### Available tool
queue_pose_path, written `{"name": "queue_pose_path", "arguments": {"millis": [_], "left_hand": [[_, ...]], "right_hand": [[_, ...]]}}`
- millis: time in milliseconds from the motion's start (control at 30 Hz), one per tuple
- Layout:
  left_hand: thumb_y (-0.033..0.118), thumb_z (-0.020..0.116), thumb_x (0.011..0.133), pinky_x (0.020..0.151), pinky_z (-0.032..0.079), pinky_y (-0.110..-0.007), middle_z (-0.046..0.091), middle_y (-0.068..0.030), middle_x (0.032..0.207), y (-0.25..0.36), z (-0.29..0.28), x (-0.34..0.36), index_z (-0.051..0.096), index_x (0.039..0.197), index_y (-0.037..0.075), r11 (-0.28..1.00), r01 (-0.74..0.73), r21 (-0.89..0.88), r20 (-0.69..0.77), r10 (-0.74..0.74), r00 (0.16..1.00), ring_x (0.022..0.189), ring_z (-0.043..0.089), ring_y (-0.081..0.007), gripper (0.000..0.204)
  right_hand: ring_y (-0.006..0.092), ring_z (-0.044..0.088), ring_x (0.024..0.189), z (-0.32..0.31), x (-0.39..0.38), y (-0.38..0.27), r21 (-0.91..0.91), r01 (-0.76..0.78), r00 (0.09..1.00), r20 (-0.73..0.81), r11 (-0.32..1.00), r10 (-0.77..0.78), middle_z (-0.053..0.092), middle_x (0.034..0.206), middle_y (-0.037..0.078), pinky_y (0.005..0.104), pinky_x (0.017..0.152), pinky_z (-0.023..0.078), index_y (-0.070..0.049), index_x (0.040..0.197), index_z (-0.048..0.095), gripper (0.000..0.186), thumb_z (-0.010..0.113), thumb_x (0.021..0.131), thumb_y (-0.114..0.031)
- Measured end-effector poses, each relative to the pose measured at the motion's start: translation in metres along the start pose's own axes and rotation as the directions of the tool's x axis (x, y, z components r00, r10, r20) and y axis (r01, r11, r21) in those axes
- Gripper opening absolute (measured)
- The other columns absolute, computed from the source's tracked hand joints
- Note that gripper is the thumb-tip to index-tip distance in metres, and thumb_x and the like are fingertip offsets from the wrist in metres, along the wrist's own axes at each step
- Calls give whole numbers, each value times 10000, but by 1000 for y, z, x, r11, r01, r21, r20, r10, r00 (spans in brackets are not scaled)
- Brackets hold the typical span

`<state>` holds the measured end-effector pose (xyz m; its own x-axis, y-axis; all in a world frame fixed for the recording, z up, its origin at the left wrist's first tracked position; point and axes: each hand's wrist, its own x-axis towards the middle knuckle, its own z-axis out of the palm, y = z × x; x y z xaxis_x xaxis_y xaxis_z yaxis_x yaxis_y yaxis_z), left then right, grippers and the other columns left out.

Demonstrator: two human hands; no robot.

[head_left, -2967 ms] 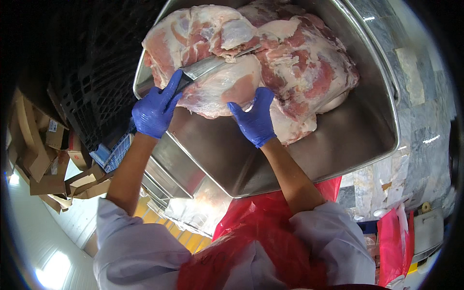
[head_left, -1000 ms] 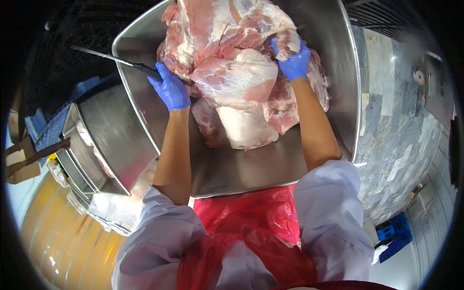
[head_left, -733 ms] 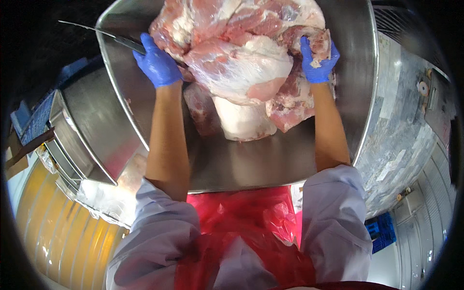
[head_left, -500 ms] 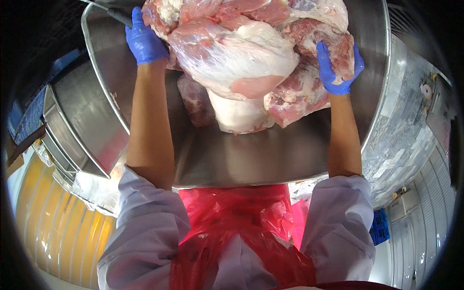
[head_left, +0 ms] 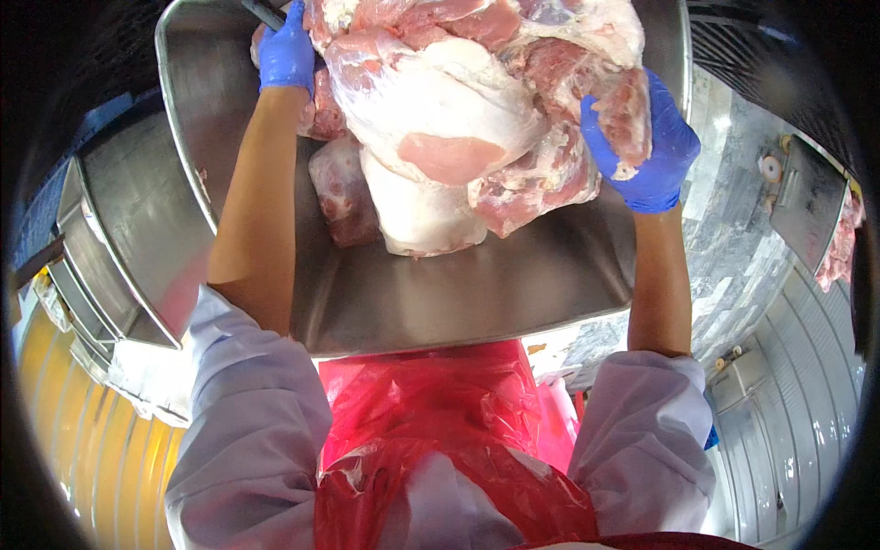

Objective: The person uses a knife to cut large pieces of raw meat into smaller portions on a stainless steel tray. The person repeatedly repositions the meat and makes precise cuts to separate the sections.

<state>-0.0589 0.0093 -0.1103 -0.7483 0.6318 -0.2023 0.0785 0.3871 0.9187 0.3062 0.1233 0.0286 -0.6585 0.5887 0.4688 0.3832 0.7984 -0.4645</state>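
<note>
My left hand [head_left: 288,57], in a blue glove, is closed round the black handle of a knife [head_left: 263,13] at the top left, against the meat; the blade is out of sight. My right hand [head_left: 663,158], also gloved, grips a reddish raw chunk of meat [head_left: 625,117] at the pile's right side. Between them lies a large pale, fat-covered cut [head_left: 426,101], with a white-skinned piece [head_left: 417,220] and a smaller red piece [head_left: 344,202] beneath it. All this sits in a deep steel bin [head_left: 467,302].
At the left are more steel containers [head_left: 119,220] and blue crates [head_left: 41,202]. Dark slatted crates [head_left: 742,46] are at the top right. A steel surface [head_left: 802,211] with some meat [head_left: 839,243] stands right of the bin, above a grey tiled floor [head_left: 720,275].
Over the last second my right hand has moved right and down with the chunk, while my left hand with the knife has moved up. Earlier it was on another part of the pile.
</note>
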Motion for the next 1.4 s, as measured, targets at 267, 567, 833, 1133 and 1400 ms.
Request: {"name": "queue_pose_path", "arguments": {"millis": [267, 567, 833, 1133, 1400], "left_hand": [[273, 548, 935, 679, 476, -328, 612, -112, 862, -12, 7, -29, 575, 1143, 33, 933, 272, -235, -18, -284, 959, 764, 586, -209, 318], [361, 598, 925, 596, 468, -326, 595, -51, 824, -28, 31, -48, 597, 978, 55, 722, 321, -613, 47, -372, 927, 680, 539, -142, 311], [409, 422, 994, 776, 585, -510, 590, -193, 1113, 58, 58, -55, 459, 1186, -7, 706, 450, -547, 167, -434, 885, 1026, 614, -322, 459], [346, 452, 995, 792, 548, -532, 576, -223, 1160, 61, 61, -74, 423, 1223, 5, 756, 382, -531, 93, -395, 914, 1019, 619, -382, 411], [354, 443, 997, 900, 516, -499, 511, -243, 1238, 96, 64, -117, 353, 1224, -74, 809, 433, -398, 131, -416, 900, 1074, 593, -411, 493]], "right_hand": [[212, 705, 783, -22, 39, -22, -10, -28, 988, 151, 1000, 29, 706, 911, 134, 300, 703, 549, -19, 1145, 615, 495, 799, 731, -218], [149, 663, 829, -17, 86, 54, 102, -103, 961, 269, 989, 72, 710, 934, 102, 288, 761, 521, -16, 1045, 675, 307, 750, 788, -167], [229, 644, 632, 27, 90, 171, 188, -238, 970, 88, 953, 225, 671, 720, 90, 343, 575, 503, -15, 777, 655, 107, 603, 815, -101], [243, 621, 851, 20, 69, 161, 545, -440, 831, -54, 714, 554, 675, 921, 130, 334, 793, 506, 1, 972, 675, 201, 632, 814, -117], [247, 632, 837, 117, -94, 112, 680, -698, 466, 196, 222, 863, 659, 908, 158, 354, 776, 500, -17, 972, 627, 211, 635, 810, -152]]}}
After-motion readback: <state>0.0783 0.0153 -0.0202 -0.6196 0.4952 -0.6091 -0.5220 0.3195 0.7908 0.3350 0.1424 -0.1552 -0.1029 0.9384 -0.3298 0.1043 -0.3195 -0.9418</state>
